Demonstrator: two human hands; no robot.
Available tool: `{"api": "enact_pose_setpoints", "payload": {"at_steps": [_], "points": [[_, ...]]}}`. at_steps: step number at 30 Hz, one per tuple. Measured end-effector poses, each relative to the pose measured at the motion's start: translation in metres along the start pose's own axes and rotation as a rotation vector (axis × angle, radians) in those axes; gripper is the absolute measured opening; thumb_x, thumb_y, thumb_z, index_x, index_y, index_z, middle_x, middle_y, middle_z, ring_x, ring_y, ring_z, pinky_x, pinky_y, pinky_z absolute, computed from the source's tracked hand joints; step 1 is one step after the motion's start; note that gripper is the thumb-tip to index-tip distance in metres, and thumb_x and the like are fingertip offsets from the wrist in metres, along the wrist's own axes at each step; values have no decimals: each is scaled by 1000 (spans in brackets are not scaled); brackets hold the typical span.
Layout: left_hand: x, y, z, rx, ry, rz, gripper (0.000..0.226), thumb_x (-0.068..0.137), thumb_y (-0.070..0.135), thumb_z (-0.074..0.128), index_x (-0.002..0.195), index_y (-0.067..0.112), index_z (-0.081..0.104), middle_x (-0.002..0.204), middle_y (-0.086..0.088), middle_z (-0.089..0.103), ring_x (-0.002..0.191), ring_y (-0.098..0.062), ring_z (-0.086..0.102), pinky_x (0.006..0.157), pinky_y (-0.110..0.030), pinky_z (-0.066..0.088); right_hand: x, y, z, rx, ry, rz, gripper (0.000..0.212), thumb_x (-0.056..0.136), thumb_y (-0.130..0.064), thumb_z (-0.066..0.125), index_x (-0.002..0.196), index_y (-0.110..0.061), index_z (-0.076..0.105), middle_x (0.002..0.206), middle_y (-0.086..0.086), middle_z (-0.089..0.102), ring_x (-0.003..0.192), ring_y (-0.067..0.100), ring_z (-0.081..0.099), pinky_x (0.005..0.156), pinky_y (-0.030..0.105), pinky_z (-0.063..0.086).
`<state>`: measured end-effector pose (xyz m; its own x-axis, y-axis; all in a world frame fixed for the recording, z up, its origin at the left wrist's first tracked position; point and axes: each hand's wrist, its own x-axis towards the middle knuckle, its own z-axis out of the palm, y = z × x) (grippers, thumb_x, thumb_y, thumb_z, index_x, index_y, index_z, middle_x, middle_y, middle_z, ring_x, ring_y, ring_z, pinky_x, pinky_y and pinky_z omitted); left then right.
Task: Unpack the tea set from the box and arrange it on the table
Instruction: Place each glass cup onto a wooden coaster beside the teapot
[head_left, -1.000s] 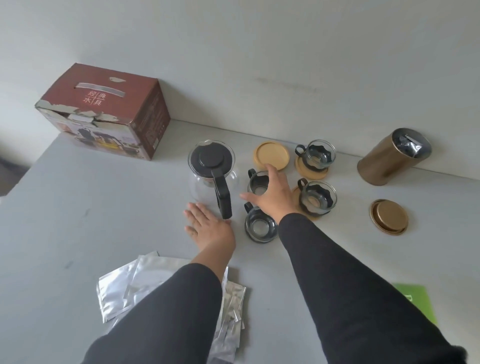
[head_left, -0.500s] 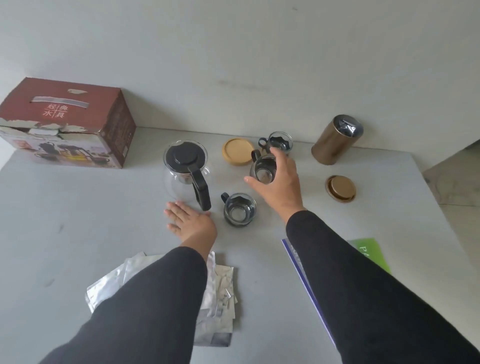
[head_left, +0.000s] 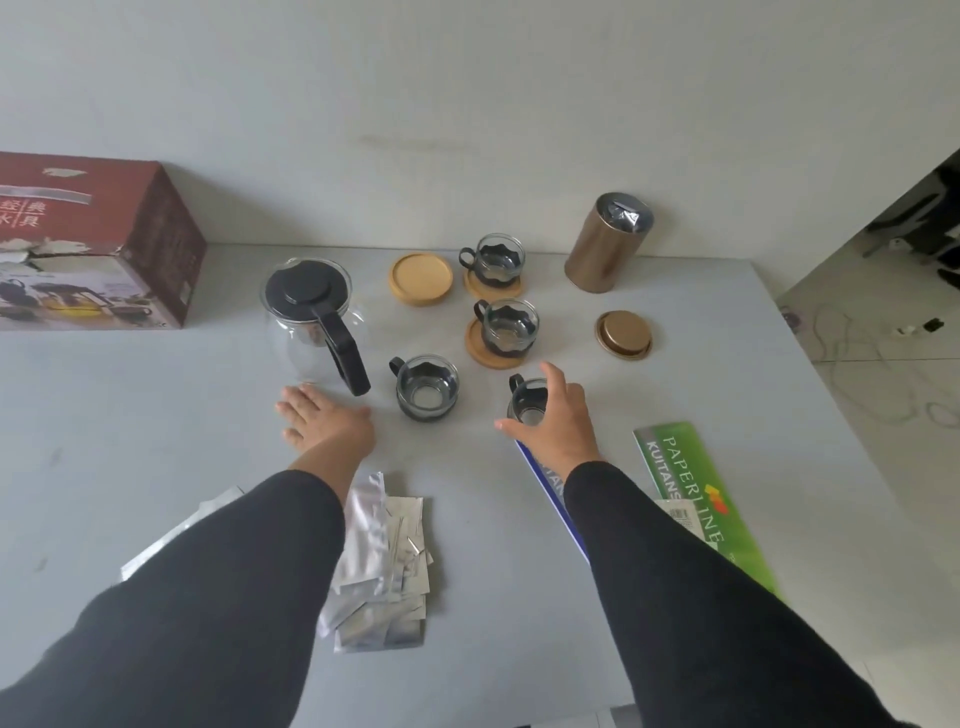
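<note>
My right hand (head_left: 558, 423) grips a small glass cup with a black handle (head_left: 527, 402) from above, low over the grey table (head_left: 156, 415). My left hand (head_left: 324, 423) lies flat and open on the table just in front of the glass teapot with a black lid (head_left: 311, 317). A second cup (head_left: 426, 387) stands bare between my hands. Two more cups (head_left: 506, 327) (head_left: 493, 260) sit on wooden coasters behind. A spare wooden coaster (head_left: 421, 278) lies beside the teapot. The red tea-set box (head_left: 93, 239) stands at the far left.
An open gold tin (head_left: 605, 241) stands at the back right, its lid (head_left: 623, 335) upside down in front of it. Silver foil packets (head_left: 382, 561) lie under my left forearm. A green paper pad (head_left: 696, 499) lies right of my right arm. The table ends at the right.
My right hand has lifted a cup from beside the teapot and carried it toward me and to the right. The left hand has stayed flat on the table. The camera view has shifted right.
</note>
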<state>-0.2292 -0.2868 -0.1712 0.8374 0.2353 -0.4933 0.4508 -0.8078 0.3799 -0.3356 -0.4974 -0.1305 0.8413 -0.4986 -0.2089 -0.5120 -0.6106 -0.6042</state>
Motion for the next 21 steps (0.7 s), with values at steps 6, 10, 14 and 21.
{"api": "enact_pose_setpoints", "payload": {"at_steps": [6,10,14,21], "points": [[0,2,2,-14,28,-7,80,98,36,43,150,6,-10,158,-8,-16,146,-25,-15,119,-42,-1,14,2,3,16,7,-11,92,71,-39,80,143,-24,26,131,13,37,125,30,39,106,37,38],[0,2,6,-54,62,-12,80,97,39,42,150,6,-8,159,-6,-15,147,-23,-14,119,-41,-2,27,4,1,3,22,-40,90,71,-39,80,142,-24,27,133,13,36,126,29,38,104,35,38],[1,1,13,-135,163,-42,77,97,38,40,151,7,-4,160,-4,-8,147,-21,-10,120,-39,-1,33,10,-1,-45,8,-34,89,71,-50,75,142,-24,27,132,11,39,125,29,39,104,41,40],[2,17,20,-235,274,-175,61,100,22,26,151,5,-3,160,-5,-8,147,-23,-10,119,-41,-2,56,-3,-38,-62,197,-251,58,85,-43,60,133,-13,44,129,11,49,122,25,43,102,38,39]]}}
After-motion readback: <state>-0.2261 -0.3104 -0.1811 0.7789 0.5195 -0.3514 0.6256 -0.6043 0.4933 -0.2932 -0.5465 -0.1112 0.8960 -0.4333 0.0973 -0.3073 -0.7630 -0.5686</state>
